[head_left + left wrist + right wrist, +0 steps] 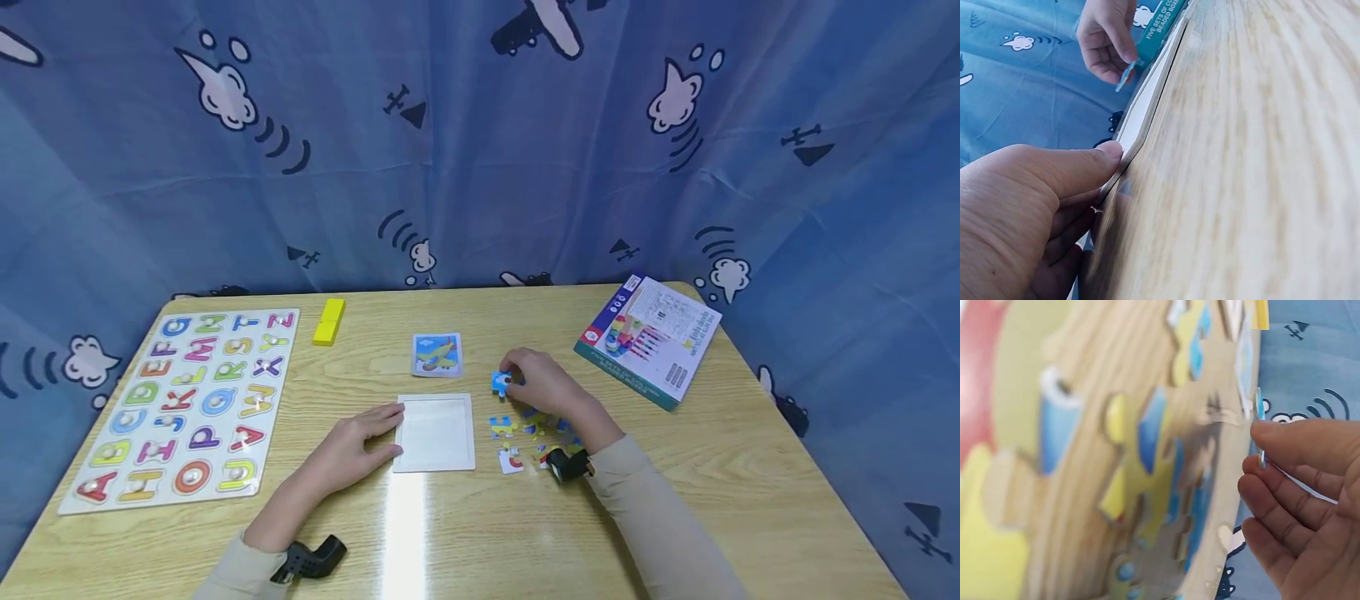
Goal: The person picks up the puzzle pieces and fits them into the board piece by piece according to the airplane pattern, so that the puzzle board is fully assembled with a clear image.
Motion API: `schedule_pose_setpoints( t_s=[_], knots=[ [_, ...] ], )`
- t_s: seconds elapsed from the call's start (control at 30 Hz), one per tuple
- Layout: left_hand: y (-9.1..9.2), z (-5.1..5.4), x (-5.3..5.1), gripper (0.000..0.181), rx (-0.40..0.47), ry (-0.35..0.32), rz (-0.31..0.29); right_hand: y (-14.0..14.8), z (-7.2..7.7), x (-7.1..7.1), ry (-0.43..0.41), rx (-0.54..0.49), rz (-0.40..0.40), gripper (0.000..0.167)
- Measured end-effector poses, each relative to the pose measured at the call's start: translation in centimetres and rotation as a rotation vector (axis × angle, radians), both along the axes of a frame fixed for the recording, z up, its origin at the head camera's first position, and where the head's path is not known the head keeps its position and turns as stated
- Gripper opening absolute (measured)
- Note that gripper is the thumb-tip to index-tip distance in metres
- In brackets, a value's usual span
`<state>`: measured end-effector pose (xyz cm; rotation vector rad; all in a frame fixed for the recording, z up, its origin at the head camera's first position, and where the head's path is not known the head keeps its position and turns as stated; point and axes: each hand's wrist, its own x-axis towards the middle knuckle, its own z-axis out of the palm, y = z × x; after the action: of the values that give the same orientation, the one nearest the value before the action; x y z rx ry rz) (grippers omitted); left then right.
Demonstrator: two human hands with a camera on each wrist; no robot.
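Observation:
In the head view a blue puzzle piece point(500, 383) is pinched between thumb and fingers of my right hand point(546, 385), above the table beyond the loose pieces. The right wrist view shows that piece point(1260, 412) edge-on at the fingertips of the hand point(1304, 487). My left hand point(347, 454) holds the left edge of the white square frame point(471, 433), thumb and fingers at its side. In the left wrist view the thumb of the left hand point(1041, 212) lies on the frame's corner point(1138, 125).
Several loose puzzle pieces point(511, 460) lie right of the frame, partly under my right wrist. A picture card point(437, 356) of a plane lies behind the frame. An alphabet board point(180, 408) is at the left, a yellow block point(328, 322) near it, a box point(648, 340) at the back right.

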<state>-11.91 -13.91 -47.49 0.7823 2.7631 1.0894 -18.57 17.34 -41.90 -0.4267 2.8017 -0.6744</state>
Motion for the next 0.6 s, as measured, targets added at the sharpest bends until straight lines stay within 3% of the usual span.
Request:
schedule_pose_setpoints(
  t_s=[0.3, 0.6],
  knots=[
    [-0.1, -0.1, -0.1, 0.051, 0.003, 0.001, -0.009, -1.3, 0.6, 0.8, 0.059, -0.201, 0.024, 0.027],
    [-0.2, -0.3, -0.1, 0.052, -0.005, 0.008, -0.008, -4.4, 0.2, 1.6, 0.073, -0.340, 0.020, 0.027]
  ],
)
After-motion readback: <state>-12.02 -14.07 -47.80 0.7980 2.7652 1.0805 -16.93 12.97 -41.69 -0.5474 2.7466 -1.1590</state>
